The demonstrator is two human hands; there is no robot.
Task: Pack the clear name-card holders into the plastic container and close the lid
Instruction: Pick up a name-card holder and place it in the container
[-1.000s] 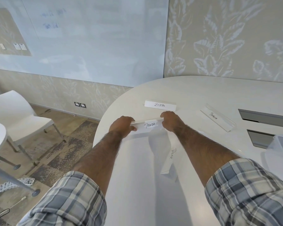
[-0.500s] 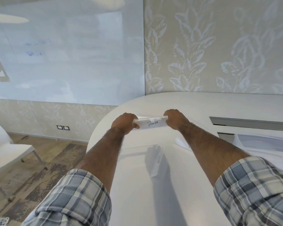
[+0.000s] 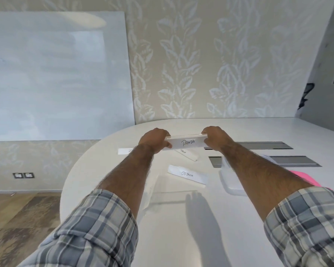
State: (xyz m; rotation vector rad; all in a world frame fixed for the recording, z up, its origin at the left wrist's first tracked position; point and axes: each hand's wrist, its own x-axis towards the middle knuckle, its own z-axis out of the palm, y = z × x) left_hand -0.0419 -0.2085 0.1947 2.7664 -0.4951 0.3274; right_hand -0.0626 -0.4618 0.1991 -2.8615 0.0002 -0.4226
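A clear name-card holder marked PANDA [image 3: 187, 143] hangs above the white table [image 3: 108, 189], level and facing me. My left hand [image 3: 155, 141] grips its left end and my right hand [image 3: 216, 137] grips its right end. On the table below lie other holders: one marked OSTRICH [image 3: 187, 174], a tilted one [image 3: 189, 155] just under the PANDA holder, and one [image 3: 124, 151] partly hidden by my left arm. The clear plastic container [image 3: 229, 180] stands to the right, mostly hidden behind my right forearm.
Two grey cable hatches [image 3: 258, 145] [image 3: 295, 161] are set into the table at the right. Something pink [image 3: 305, 178] lies beside the container. A clear flat sheet [image 3: 174, 191] rests near the table's middle. The table's rounded edge drops to the floor on the left.
Both hands have lifted the PANDA holder off the table and carried it to the right. My view has swung right, bringing the OSTRICH holder and the container into sight.
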